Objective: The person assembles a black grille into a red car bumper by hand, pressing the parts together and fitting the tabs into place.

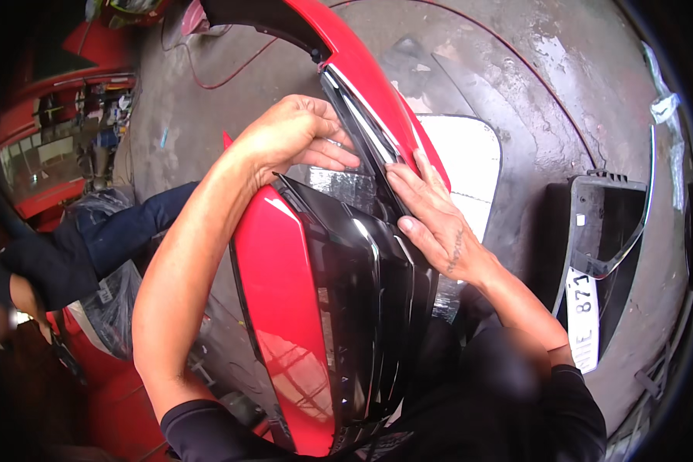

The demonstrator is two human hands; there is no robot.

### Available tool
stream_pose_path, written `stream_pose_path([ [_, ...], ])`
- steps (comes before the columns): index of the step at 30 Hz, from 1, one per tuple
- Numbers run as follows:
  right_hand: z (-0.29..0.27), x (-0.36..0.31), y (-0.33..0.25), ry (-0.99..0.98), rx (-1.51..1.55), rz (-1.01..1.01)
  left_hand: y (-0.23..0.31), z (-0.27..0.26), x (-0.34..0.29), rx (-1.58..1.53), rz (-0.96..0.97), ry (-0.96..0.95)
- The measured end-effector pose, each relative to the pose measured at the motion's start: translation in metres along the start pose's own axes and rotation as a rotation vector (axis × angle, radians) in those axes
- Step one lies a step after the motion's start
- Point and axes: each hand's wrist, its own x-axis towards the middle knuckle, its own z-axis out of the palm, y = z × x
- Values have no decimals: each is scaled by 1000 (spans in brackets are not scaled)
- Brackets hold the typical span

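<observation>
A red car bumper [285, 323] with a glossy black grille [354, 308] stands in front of me, its far arm curving up and away. A chrome and black trim strip [366, 127] runs along the inner edge of that far red section. My left hand [308, 138] reaches over the bumper to the inner side of the strip, fingers bent and apart, their tips by its dark edge. Against the strip's near end and the red edge lies my right hand [431, 212], its fingers stretched out. No held item shows in either hand.
On the concrete floor a white panel [470, 165] lies beneath the bumper. A black car part with a licence plate [584, 323] rests at the right. A dark red hose [531, 58] crosses the floor. Another person's dark-clothed leg [142, 223] and plastic wrapping [115, 308] are at the left.
</observation>
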Motion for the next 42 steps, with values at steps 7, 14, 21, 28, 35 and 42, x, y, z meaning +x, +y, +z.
stream_pose_path([
  [7, 2, 31, 18, 58, -85, -66, -5, 6, 4, -5, 38, 31],
  [14, -7, 42, 9, 72, -129, -61, -3, 12, 7, -34, 42, 67],
  [21, -1, 42, 10, 86, -265, -106, 2, 16, 6, 59, 31, 97],
  [28, -32, 38, 39, 111, 320, -75, -2, 16, 11, 59, 67, 171],
  [35, 5, -48, 21, 234, 75, -81, 3, 21, 10, 86, 43, 155],
  [42, 20, -47, 29, 261, 53, -68, 3, 14, 10, 19, -64, 106],
])
